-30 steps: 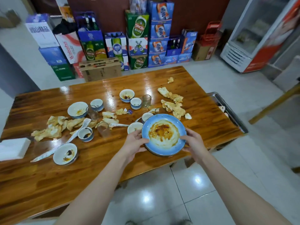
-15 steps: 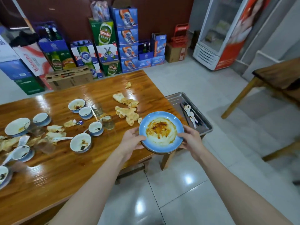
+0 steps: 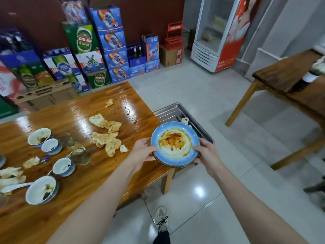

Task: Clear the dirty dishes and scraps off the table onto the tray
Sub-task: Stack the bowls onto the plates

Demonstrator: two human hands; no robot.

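A blue plate smeared with orange sauce is held off the table, partly over the near end of a steel tray. My left hand grips its left rim and my right hand grips its right rim. A second plate edge shows under it. The tray sits beside the right end of the wooden table and holds a white spoon. Several dirty bowls, glasses and crumpled food scraps lie on the table.
Stacked beer cartons line the back wall. A drinks fridge stands at the back right. A second wooden table is on the right across the tiled floor. My shoe shows below.
Both hands have carried the plate rightward off the table toward the tray. The view has swung right, so the bowls and scraps now sit further left.
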